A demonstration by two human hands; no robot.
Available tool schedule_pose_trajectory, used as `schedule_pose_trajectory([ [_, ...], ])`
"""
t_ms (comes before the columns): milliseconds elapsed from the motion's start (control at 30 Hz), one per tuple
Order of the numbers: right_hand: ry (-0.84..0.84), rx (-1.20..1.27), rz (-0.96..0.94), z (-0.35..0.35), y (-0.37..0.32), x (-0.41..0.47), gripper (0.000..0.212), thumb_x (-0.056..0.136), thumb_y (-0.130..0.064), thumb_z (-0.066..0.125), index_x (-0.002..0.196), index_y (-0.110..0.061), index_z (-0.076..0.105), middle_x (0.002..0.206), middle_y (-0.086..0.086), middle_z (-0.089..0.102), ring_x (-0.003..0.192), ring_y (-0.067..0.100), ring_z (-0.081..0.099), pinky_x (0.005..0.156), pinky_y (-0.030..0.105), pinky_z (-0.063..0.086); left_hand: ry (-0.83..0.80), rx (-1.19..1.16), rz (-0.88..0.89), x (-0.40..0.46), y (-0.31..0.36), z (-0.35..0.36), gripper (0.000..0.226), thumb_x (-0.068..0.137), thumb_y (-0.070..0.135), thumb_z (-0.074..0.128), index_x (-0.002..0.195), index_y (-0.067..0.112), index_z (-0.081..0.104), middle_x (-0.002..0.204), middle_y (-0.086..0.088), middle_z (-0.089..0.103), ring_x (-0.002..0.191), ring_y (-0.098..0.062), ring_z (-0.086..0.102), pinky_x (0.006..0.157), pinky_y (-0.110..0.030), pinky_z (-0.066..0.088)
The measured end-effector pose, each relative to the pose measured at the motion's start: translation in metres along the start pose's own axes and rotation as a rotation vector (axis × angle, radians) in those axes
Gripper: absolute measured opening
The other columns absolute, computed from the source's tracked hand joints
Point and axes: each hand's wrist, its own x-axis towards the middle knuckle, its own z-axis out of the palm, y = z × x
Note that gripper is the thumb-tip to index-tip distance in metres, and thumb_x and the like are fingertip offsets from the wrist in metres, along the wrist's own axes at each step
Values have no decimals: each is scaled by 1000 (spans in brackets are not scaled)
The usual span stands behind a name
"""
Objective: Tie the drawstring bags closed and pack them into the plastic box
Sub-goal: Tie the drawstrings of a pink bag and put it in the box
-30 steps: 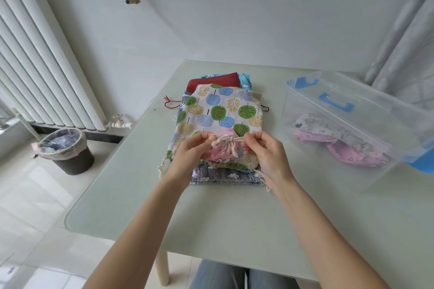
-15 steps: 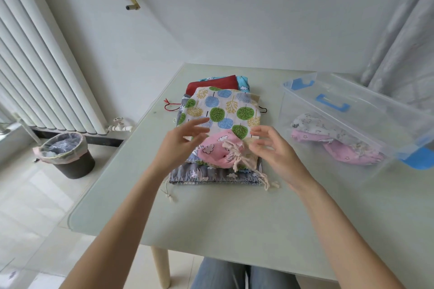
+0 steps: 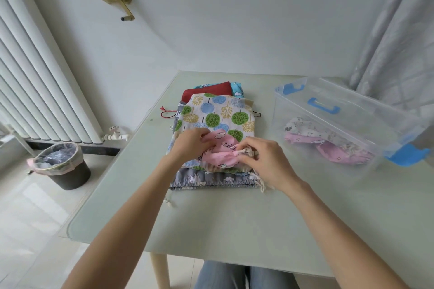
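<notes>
we've got the soft pink bag [image 3: 219, 151] on top of the flat cloth stack [image 3: 217, 115], mid-table. left hand [image 3: 190, 145] pinches its fabric, right hand [image 3: 263, 159] grips the bunched, corded neck. clear plastic box [image 3: 333, 129] sits open to the right, two bags inside; bare table [image 3: 211, 218] in front.

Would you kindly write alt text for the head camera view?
Both hands, left hand and right hand, grip a small pink drawstring bag atop a stack of patterned bags on a pale green table. A clear plastic box at right holds packed bags.
</notes>
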Motion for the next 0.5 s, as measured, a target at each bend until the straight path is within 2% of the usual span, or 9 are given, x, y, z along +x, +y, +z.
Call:
schedule_pose_trajectory([
  [33,39,11,-18,-6,-3,1,11,79,-21,73,86,-23,66,88,-13,66,77,7,61,66,20,46,27,-82,12,-3,3,-3,30,88,28,61,66,13,47,57,6,46,61,-20,45,56,-29,32],
  [100,135,6,-82,-28,-10,7,12,78,-16,74,88,-18,67,89,-14,63,79,7,62,69,17,50,101,-271,54,-7,15,-14,26,90,26,59,67,19,50,60,7,51,59,-17,50,57,-29,38],
  [200,328,-45,-175,-74,-18,16,13,78,-12,73,91,-12,68,101,-4,58,85,13,63,74,32,56,171,-617,115,-7,52,-35,6,91,28,58,88,24,61,80,7,65,69,-6,63,61,-22,47],
  [300,478,-127,-176,-126,-16,22,12,81,-13,71,93,-10,69,113,4,49,87,17,63,77,38,56,161,-822,194,14,104,-53,8,90,22,60,96,27,62,83,8,68,70,-6,64,61,-21,49],
  [433,537,-278,-99,-179,10,23,13,79,-10,72,91,-10,68,102,-1,47,82,18,61,76,38,55,75,-851,267,59,172,-53,25,85,15,66,109,17,60,88,0,69,69,-9,65,64,-24,53],
  [500,514,-354,-3,-197,31,21,13,78,-9,72,91,-13,68,97,-6,47,81,15,58,76,20,47,34,-764,286,82,198,-37,32,82,15,68,112,21,57,94,-4,69,72,-12,64,68,-28,52],
])
